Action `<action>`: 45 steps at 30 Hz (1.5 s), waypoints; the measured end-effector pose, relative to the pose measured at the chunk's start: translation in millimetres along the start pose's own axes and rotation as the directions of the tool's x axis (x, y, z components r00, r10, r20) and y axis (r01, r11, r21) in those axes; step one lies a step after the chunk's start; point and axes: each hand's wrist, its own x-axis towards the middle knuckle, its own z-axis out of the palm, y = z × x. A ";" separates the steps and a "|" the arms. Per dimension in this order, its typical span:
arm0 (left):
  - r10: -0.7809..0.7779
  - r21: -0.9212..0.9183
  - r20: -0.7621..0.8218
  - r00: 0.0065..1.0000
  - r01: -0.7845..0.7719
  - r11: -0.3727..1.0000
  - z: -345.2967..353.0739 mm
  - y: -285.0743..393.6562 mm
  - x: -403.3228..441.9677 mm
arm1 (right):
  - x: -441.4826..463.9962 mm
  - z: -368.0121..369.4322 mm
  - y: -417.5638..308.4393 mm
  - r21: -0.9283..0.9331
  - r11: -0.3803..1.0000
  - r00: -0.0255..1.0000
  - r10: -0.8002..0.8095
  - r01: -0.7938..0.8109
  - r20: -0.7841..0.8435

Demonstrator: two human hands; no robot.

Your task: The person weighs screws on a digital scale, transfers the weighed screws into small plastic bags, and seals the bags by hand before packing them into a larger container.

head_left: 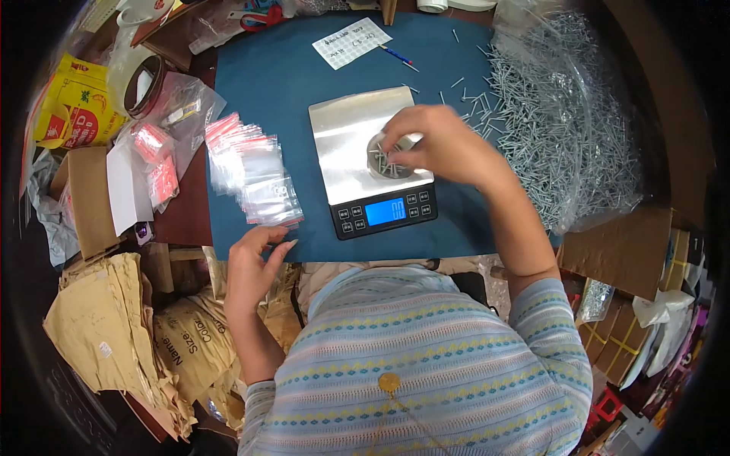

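Note:
My right hand (pixel 433 140) reaches over a small round metal cup (pixel 372 169) with several screws (pixel 389 165) in it. Its thumb and fingers are curled together among the screws, inside the rim. The cup sits on the steel plate of a digital scale (pixel 342 133), whose blue display (pixel 385 212) appears to read 0.0. At the table's front edge, my left hand (pixel 258 258) has thumb and forefinger apart. Its fingertips touch or nearly touch the lowest of several overlapping clear zip bags (pixel 266 186) with red strips.
A large heap of screws (pixel 555 114), partly under clear plastic, covers the right side of the blue table mat (pixel 262 64). Behind the scale lie a sheet of round labels (pixel 352 43) and a pen (pixel 397 56). Cardboard boxes (pixel 91 201) and packets stand at left.

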 end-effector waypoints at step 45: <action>0.284 -0.120 -0.268 0.921 -0.324 0.938 41.4 70.8 44.1 | -8.5 26.7 -40.6 0.013 0.969 0.953 -0.240 0.246 -0.184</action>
